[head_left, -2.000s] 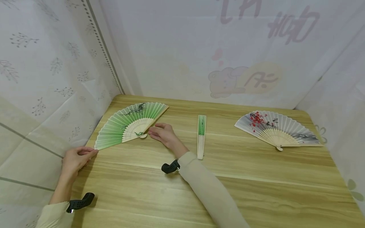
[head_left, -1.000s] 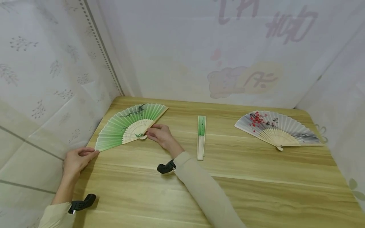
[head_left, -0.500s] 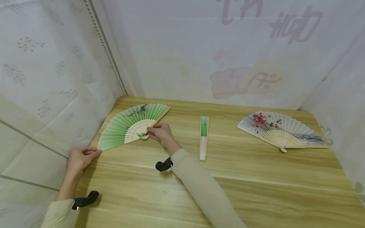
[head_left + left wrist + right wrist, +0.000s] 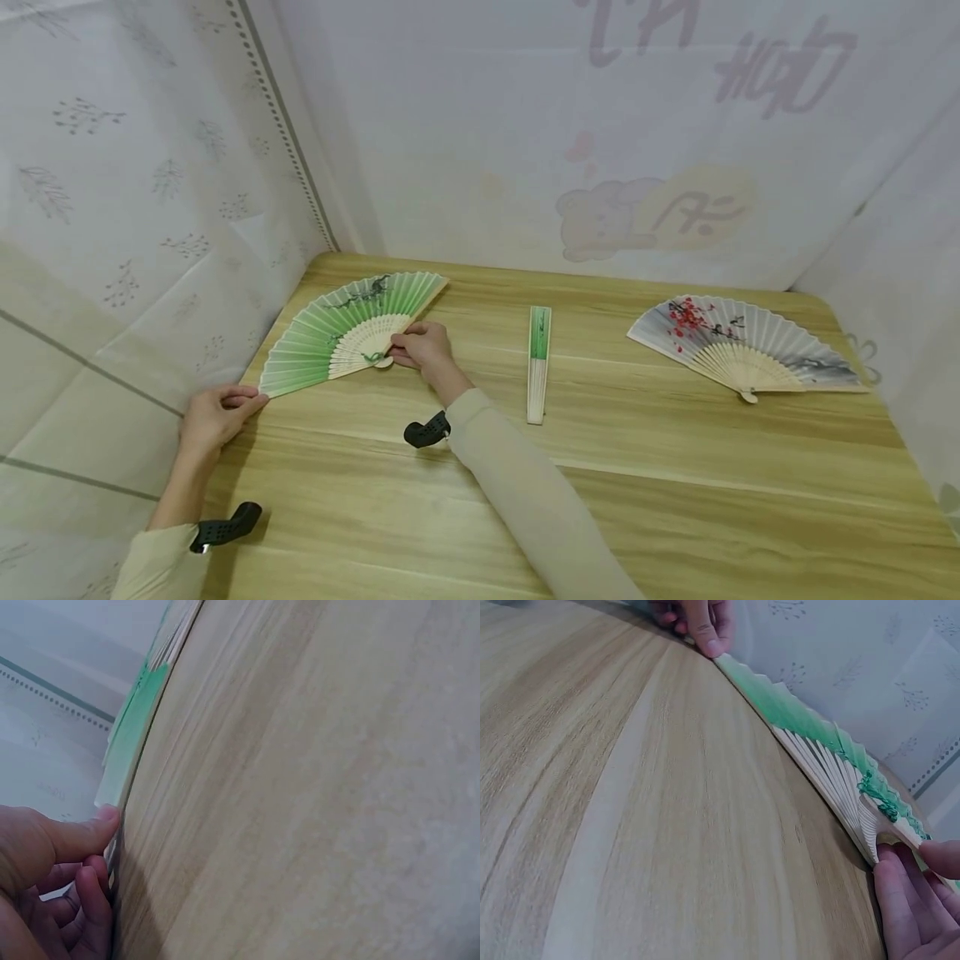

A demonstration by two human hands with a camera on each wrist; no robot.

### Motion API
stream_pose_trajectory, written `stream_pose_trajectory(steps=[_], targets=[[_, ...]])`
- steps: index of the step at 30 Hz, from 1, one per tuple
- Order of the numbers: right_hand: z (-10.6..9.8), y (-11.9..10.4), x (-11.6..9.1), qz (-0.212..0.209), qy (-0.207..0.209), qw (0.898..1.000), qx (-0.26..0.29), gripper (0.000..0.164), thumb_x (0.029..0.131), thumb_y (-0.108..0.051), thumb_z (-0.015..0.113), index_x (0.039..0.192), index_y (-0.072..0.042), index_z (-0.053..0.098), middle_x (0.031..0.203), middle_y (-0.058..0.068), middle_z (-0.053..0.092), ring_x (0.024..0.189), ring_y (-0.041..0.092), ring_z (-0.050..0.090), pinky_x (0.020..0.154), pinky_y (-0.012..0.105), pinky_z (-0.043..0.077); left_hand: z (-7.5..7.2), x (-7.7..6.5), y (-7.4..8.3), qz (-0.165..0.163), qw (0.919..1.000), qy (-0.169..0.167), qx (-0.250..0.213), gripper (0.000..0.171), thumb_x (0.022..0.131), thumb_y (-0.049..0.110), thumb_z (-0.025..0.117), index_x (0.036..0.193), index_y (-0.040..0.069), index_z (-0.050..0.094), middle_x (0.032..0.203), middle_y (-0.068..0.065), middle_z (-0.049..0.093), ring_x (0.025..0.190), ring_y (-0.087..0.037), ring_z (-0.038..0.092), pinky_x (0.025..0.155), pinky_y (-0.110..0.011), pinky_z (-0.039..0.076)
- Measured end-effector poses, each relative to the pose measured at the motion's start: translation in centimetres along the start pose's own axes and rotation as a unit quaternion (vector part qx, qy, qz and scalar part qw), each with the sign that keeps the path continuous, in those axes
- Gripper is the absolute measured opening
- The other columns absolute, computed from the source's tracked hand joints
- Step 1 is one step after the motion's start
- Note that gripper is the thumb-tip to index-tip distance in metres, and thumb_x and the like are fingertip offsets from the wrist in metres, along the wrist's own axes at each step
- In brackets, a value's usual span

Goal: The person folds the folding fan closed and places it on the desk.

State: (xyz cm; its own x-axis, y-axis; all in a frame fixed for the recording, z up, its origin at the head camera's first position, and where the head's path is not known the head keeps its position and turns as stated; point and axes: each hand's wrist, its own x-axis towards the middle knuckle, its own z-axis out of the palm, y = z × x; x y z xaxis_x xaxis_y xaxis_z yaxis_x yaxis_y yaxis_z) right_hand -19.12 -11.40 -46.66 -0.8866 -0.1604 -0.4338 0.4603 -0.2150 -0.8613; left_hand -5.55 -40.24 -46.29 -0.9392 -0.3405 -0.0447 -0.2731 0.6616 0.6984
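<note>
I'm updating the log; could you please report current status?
Left grip pinches corner of spread green fan; right grip pinches opposite side. Folded fan apart, seemingly no obstacle.

a green folding fan [image 4: 333, 332] is spread wide at the table's [image 4: 360, 508] far left, its pleated leaf painted with a dark branch, its pale ribs exposed beneath. a green cord [image 4: 372, 357] is looped near the pivot, which is pointed nearward.

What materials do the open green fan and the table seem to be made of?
Open green fan: the leaf looks like thin matte fabric, possibly paper, by its fine pleats; the ribs, pale slats, look like unpainted bamboo or wood. Table: streaked grain and faint sheen suggest varnished wood, or printed laminate.
</note>
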Motion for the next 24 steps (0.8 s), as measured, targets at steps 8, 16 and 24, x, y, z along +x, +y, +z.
stream_pose_trajectory(steps=[8,16,24], targets=[[-0.5,0.1,0.4,0.015,-0.012,0.999,0.031,0.005,0.095,0.002,0.068,0.099,0.002,0.066,0.090,0.021,0.071,0.087,0.036,0.073,0.076,0.040,0.060,0.1,-0.2,-0.3,0.008,0.9991,-0.007,-0.041,0.036,0.096,0.014,0.073,0.111,-0.018,0.064,0.084,-0.003,0.064,0.067,-0.004,0.052,0.053,-0.021,0.047],[-2.2,-0.8,0.6,0.007,-0.040,0.999,0.029,0.007,0.095,0.002,0.066,0.090,-0.001,0.063,0.083,0.017,0.069,0.080,0.030,0.074,0.076,0.039,0.060,0.2,0.5,0.6,0.019,0.9936,-0.037,-0.105,0.031,0.098,0.009,0.071,0.111,-0.017,0.061,0.083,0.005,0.062,0.065,-0.007,0.056,0.054,-0.023,0.052],[-4.6,-3.0,-0.1,-0.021,-0.062,0.997,0.041,0.008,0.096,0.002,0.065,0.093,-0.003,0.060,0.083,0.017,0.071,0.071,0.024,0.073,0.087,0.047,0.056,0.7,2.6,3.3,0.050,0.9812,-0.061,-0.176,0.019,0.099,0.003,0.068,0.107,-0.011,0.059,0.082,0.004,0.070,0.066,-0.009,0.065,0.055,-0.023,0.054]])
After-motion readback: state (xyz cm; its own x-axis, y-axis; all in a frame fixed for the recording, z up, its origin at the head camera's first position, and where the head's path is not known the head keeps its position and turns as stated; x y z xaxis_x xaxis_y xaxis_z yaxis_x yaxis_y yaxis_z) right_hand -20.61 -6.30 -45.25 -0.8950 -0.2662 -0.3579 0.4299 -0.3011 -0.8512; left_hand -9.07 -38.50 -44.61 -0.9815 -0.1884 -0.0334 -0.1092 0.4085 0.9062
